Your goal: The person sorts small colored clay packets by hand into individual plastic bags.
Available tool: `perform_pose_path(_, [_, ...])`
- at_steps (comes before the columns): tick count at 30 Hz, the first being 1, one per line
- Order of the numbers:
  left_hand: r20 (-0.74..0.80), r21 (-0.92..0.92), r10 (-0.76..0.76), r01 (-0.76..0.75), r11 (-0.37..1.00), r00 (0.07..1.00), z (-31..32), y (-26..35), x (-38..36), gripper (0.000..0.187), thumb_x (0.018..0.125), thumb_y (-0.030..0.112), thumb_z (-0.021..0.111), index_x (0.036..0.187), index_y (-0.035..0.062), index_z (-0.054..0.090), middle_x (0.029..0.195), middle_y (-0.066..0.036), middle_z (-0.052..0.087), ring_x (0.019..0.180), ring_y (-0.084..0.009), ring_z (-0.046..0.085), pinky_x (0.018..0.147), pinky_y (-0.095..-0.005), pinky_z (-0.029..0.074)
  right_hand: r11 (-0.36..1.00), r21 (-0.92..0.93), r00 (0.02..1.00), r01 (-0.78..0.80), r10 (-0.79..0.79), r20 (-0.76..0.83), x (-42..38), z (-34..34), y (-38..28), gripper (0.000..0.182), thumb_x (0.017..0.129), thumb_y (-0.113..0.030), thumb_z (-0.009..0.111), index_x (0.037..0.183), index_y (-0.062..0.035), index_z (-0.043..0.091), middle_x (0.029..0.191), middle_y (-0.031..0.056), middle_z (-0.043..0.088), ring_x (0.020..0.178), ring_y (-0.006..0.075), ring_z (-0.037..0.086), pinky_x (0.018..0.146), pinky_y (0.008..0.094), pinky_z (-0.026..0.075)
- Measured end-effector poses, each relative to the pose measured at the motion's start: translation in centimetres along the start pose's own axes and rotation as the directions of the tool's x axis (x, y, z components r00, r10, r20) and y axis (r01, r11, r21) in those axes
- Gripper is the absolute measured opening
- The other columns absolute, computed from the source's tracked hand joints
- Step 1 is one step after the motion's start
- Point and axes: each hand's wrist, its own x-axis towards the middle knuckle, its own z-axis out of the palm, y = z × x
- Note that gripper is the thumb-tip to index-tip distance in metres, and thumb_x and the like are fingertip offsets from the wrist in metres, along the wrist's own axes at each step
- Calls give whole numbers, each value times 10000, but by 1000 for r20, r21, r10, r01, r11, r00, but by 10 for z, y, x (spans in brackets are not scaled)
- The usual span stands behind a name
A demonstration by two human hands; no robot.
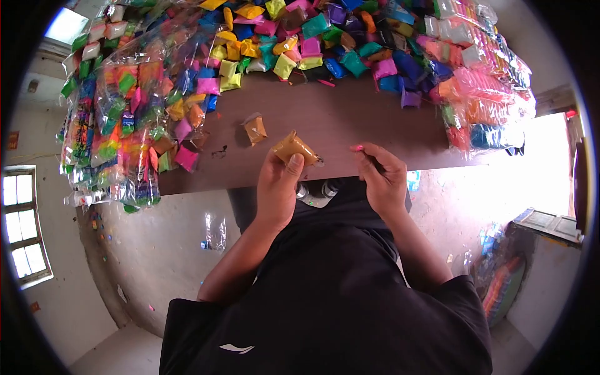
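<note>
My left hand (279, 187) is closed around a small brown-orange packet (294, 149), with the thumb pressed on its front. The packet is tilted, and a dark mark shows at its right end. To the right, my right hand (382, 178) pinches a tiny pink piece (357, 148) between thumb and forefinger, apart from the packet; what the piece is, I cannot make out. Another brown-orange packet (255, 130) in clear wrap lies on the brown table (325, 115), just beyond my left hand.
Many small colourful packets (300, 37) are heaped along the table's far side. Clear bags of coloured packets (125, 125) stand at the left, and stacked clear packs (484, 87) at the right. A dark mark (219, 152) is on the tabletop. Plastic wrap (215, 231) lies on the floor.
</note>
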Motion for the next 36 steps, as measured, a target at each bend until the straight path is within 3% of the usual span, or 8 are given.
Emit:
perform_pose_path(2, [-8, -4, -7, 7, 1000, 1000, -1, 1, -2, 301, 1057, 218, 627, 1302, 59, 551, 1156, -29, 646, 1043, -121, 624, 889, -308, 490, 878, 428, 977, -213, 188, 102, -6, 0, -3, 161, 978, 12, 638, 1118, 60, 700, 973, 92, 713, 881, 108, 660, 796, 263, 532])
perform_pose_path(18, [79, 125, 105, -114, 986, 991, 2, -2, -10, 293, 1037, 135, 650, 1273, -7, 553, 1154, -74, 656, 1068, -128, 639, 989, -309, 507, 915, 124, 905, -385, 347, 246, -8, 30, -14, 130, 1005, -5, 652, 1106, 75, 670, 964, 106, 727, 885, 133, 714, 799, 260, 581])
perform_pose_path(22, [64, 115, 158, -165, 980, 985, 7, -7, -12, 270, 1043, 164, 646, 1257, 16, 575, 1133, -64, 664, 1040, -127, 641, 939, -316, 513, 891, 323, 947, -319, 308, 88, -5, 32, -7, 145, 1020, -85, 645, 1011, 53, 688, 831, 69, 694, 727, 134, 680, 682, 273, 552])
perform_pose_path(24, [-148, -110, 172, -189, 976, 974, 11, -4, -11, 226, 1053, 195, 633, 1232, 60, 607, 1114, -48, 685, 1002, -137, 648, 883, -325, 508, 827, 516, 936, -225, 331, -121, 9, 30, 9, 258, 1066, -188, 605, 963, 34, 686, 793, 73, 680, 653, 158, 657, 614, 293, 534])
perform_pose_path(27, [-136, -171, 69, -92, 981, 988, 9, -1, -10, 196, 1062, 210, 617, 1221, 97, 625, 1101, -33, 703, 968, -142, 649, 848, -333, 496, 818, 442, 923, -369, 380, 67, 5, 12, 6, 203, 1046, -126, 613, 973, 55, 673, 861, 100, 701, 696, 154, 672, 646, 278, 547])
perform_pose_path(29, [-104, -208, 31, -52, 977, 994, 7, -2, -10, 177, 1061, 202, 617, 1208, 105, 632, 1110, -32, 709, 964, -140, 650, 853, -335, 496, 816, 350, 884, -459, 459, 91, 4, 16, 2, 184, 1049, -85, 585, 1022, 75, 672, 935, 123, 714, 748, 160, 696, 668, 284, 562])
perform_pose_path(31, [-89, -249, -24, 1, 969, 996, 4, -7, -6, 171, 1060, 202, 619, 1198, 103, 636, 1105, -31, 708, 961, -128, 647, 854, -333, 492, 927, 247, 960, -281, 270, 79, 7, 20, 2, 186, 1049, -27, 541, 1157, 92, 634, 955, 145, 718, 786, 168, 712, 702, 290, 574])
perform_pose_path(36, [-144, -110, 63, -79, 991, 988, 8, -13, -5, 206, 1033, 137, 656, 1215, 51, 613, 1120, -33, 685, 1016, -119, 631, 919, -306, 483, 870, 391, 954, -300, 276, 117, 2, 25, -13, 283, 1039, 26, 502, 1319, 42, 543, 1006, 131, 704, 841, 164, 712, 738, 289, 575])
